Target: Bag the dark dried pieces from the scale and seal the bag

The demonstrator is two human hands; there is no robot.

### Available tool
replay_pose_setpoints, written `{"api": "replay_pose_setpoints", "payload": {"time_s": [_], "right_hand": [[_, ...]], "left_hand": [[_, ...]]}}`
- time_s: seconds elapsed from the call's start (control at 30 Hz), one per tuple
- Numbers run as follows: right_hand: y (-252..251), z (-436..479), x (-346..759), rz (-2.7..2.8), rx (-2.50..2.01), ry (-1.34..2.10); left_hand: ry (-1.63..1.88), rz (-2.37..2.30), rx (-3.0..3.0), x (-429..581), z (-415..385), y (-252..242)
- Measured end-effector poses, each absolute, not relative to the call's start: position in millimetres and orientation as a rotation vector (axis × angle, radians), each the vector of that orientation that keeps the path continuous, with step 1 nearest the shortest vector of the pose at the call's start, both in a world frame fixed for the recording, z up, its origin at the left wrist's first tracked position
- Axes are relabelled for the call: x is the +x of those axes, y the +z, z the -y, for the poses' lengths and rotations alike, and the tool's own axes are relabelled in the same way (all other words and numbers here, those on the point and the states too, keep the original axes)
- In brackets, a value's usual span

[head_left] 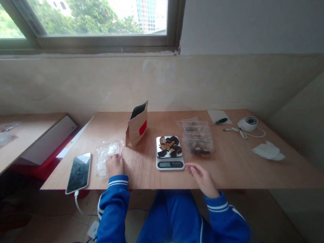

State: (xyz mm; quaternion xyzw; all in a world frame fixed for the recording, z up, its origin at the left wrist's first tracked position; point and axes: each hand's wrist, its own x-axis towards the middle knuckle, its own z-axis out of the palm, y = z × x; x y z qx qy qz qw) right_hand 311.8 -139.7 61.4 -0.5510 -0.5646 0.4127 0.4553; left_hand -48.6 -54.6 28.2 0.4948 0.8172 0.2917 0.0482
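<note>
Done: three filled bags [196,138] stacked mid-table, dark pieces [169,145] loaded on scale [169,154] | Left: bagging them | My left hand [114,165] presses empty bags [107,155] near front edge | My right hand [202,177] loosely open, empty, front edge beside scale.

head camera looks down over the table [237,167].

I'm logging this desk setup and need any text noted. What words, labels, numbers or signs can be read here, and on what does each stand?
No text can be read.
Scale: its display is lit, but the digits are too small to read.
Paper bag: a red patch, with no lettering that can be made out.
Phone: its screen is dark.
White round device: its dark top is too blurred to read.
</note>
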Motion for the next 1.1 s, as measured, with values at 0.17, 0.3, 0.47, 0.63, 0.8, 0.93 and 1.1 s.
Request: {"api": "replay_pose_setpoints", "payload": {"time_s": [0.17, 0.3, 0.47, 0.63, 0.8, 0.93, 1.1], "right_hand": [[68, 140, 308, 1.364, -1.341, 1.037], [91, 131, 281, 1.382, -1.236, 1.083], [136, 98, 235, 1.539, -1.091, 1.204], [171, 74, 219, 1.587, -0.927, 1.211], [187, 70, 226, 1.613, -0.955, 1.187], [191, 67, 227, 1.599, -0.971, 1.267], [195, 57, 225, 1.503, -0.908, 1.391]], "left_hand": [[1.392, -2.419, 1.455, -39, 69, 44], [1.892, -2.301, 1.420, 6, 98, 70], [2.014, -1.823, 1.824, 72, 120, 104], [1.800, -1.461, 2.147, 100, 114, 125], [1.819, -1.384, 2.164, 100, 102, 127], [1.887, -1.470, 2.217, 92, 89, 127], [1.963, -1.393, 2.141, 84, 79, 131]]}}
